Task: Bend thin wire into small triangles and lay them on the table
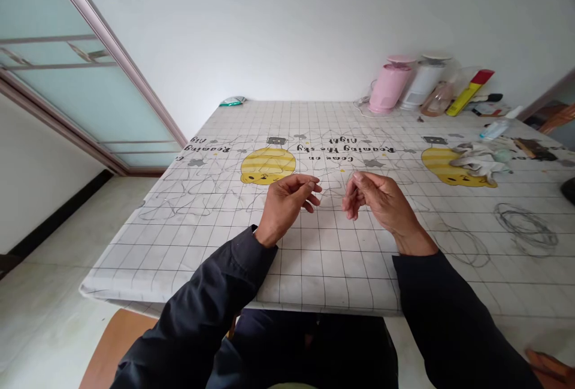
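Above the middle of the table, my left hand (291, 197) is closed, thumb against the index finger and the other fingers curled. Facing it across a small gap, my right hand (377, 200) is pinched in the same way. Whatever the fingertips hold is too thin or hidden to make out. Behind and beside the hands, a thin grey wire or thread (179, 200) spreads in loose tangles over the checked tablecloth (215, 263). To the right of my right wrist lies a loose loop of thin strand (467, 248), and farther right a denser coil (525, 230).
At the back right stand a pink cylinder (390, 86), a white cylinder (420, 86) and a yellow box with a red end (469, 94). A crumpled cloth (480, 161) and a clear bottle (498, 125) lie nearer. A green packet (232, 101) sits at the far-left corner. Another person's hand (550, 365) shows at lower right.
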A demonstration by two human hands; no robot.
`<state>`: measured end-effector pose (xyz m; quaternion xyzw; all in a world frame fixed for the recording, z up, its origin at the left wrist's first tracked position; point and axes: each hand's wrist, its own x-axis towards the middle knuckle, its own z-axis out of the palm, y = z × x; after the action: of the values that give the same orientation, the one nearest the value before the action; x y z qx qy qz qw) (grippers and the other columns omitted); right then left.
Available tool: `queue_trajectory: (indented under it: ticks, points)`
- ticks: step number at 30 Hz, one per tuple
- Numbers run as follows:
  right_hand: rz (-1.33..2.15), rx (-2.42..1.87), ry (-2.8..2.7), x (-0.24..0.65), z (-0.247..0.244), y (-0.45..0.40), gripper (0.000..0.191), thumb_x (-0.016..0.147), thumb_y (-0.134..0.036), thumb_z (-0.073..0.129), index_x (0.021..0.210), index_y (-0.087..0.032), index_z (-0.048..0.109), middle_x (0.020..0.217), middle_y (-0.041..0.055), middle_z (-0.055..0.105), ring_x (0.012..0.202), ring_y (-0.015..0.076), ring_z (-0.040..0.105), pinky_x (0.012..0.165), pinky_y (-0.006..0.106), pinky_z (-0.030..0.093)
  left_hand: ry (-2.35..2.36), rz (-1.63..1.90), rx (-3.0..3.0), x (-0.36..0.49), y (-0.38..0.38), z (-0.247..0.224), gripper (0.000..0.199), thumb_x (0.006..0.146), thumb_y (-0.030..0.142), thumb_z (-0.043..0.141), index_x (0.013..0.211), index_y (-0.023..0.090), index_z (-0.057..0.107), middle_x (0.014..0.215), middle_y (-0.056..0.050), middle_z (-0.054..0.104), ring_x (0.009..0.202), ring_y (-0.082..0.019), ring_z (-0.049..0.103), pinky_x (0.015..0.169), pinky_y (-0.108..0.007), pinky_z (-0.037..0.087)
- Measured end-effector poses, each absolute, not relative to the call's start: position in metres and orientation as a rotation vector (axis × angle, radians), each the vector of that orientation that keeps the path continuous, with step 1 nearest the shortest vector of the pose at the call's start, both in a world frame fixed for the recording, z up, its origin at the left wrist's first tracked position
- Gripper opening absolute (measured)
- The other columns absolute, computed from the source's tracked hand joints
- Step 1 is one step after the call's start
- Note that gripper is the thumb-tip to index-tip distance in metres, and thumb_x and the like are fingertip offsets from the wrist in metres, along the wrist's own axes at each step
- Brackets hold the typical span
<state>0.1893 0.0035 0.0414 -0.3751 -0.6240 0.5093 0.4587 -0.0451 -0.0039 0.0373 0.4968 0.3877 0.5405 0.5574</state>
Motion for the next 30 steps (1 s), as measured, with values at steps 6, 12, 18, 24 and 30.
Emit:
queue_trajectory:
  ticks: [6,12,18,24,30]
  points:
    - [1.140,-0.916,-1.426,0.186,0.042,0.004,0.044,0.102,-0.065,0.074,0.088,-0.024,0.071,0.074,0.0053,0.076,0.055,0.0191,0.070,0.046,0.032,0.057,0.779,1.117,1.070,-0.055,0.001,0.036,0.030,0.091,0.044,0.087,0.096,0.014,0.082,0.118,-0.012,0.077,0.081,-0.014,0.070,0.064,-0.024,0.057]
    - [0.995,-0.908,-1.406,0.187,0.041,0.003,0.040,0.103,-0.061,0.074,0.089,-0.024,0.073,0.078,0.0054,0.076,0.058,0.0188,0.070,0.046,0.032,0.056,0.708,1.055,1.057,-0.058,0.002,0.034,0.028,0.094,0.043,0.085,0.096,0.015,0.083,0.119,-0.011,0.076,0.082,-0.013,0.069,0.066,-0.024,0.056]
    - [0.910,-0.943,-1.506,0.187,0.041,0.000,0.040,0.107,-0.060,0.068,0.091,-0.024,0.073,0.081,0.0052,0.076,0.063,0.0187,0.072,0.048,0.031,0.057,0.684,1.056,1.034,-0.059,0.004,0.031,0.023,0.094,0.038,0.085,0.095,0.015,0.083,0.114,-0.010,0.074,0.082,-0.013,0.068,0.065,-0.024,0.056]
    - [0.884,-0.931,-1.530,0.184,0.042,0.000,0.039,0.109,-0.059,0.066,0.095,-0.023,0.075,0.092,0.0069,0.080,0.071,0.0190,0.075,0.050,0.029,0.058,0.704,1.053,1.049,-0.058,0.003,0.034,0.025,0.091,0.037,0.087,0.087,0.014,0.078,0.108,-0.009,0.075,0.081,-0.014,0.069,0.065,-0.025,0.055]
    - [0.937,-0.977,-1.506,0.179,0.036,0.000,0.033,0.108,-0.054,0.070,0.108,-0.023,0.078,0.082,0.0047,0.079,0.059,0.0173,0.072,0.047,0.030,0.057,0.764,1.073,1.156,-0.054,0.001,0.036,0.035,0.092,0.045,0.087,0.081,0.014,0.073,0.094,-0.008,0.077,0.076,-0.012,0.067,0.076,-0.029,0.055]
